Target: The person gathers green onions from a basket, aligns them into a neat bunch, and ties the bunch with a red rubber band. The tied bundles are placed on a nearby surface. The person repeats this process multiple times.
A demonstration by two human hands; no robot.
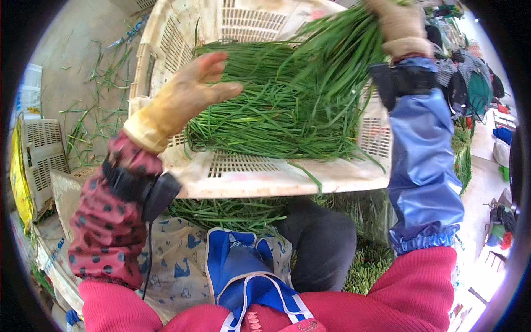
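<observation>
A white plastic crate (pixel 249 186) with slotted walls is in front of me, and a thick layer of long green chive-like leaves (pixel 257 128) lies in it, mostly sideways. My right hand (pixel 400 27), in a beige glove, grips a bunch of the same leaves (pixel 332 62) at the crate's far right. The bunch's loose ends hang down and left over the layer. My left hand (pixel 182 93), in a yellowish glove, is held over the crate's left part, fingers apart and holding nothing. Its fingertips look slightly blurred.
More green leaves (pixel 232 211) lie below the crate's near edge, by my knee (pixel 319 245). Dense cut bundles (pixel 369 265) are at lower right. Scattered leaves (pixel 97 124) cover the floor at left, near another slotted crate (pixel 45 145). Bags (pixel 477 87) hang at right.
</observation>
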